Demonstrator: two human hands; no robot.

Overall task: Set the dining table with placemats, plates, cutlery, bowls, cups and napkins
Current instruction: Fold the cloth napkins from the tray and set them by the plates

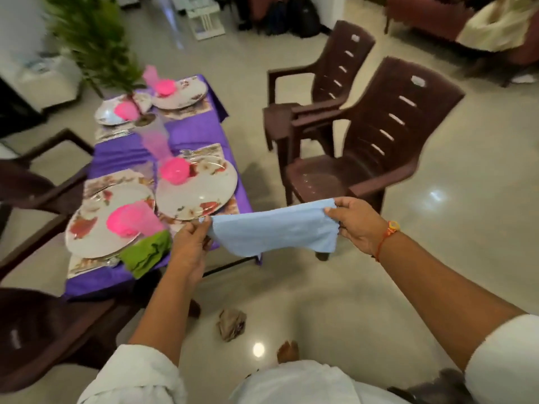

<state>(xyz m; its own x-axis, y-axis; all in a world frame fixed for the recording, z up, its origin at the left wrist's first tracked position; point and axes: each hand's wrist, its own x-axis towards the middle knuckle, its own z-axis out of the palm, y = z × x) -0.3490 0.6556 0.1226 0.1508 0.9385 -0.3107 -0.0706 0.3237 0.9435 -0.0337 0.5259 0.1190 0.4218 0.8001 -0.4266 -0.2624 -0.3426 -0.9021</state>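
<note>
The left hand (pixel 191 243) pinches one upper corner of the blue napkin (pixel 274 228) and the right hand (pixel 358 223) pinches the other corner, fingers curled on the cloth. The napkin hangs stretched between them in the air, over the floor (pixel 291 301), just beside the near right corner of the table (pixel 189 135) and in front of a brown chair (pixel 379 135). On the table, a green napkin (pixel 145 253) lies crumpled at the near edge, touching a plate (pixel 87 228) which carries a pink bowl (pixel 128 221).
</note>
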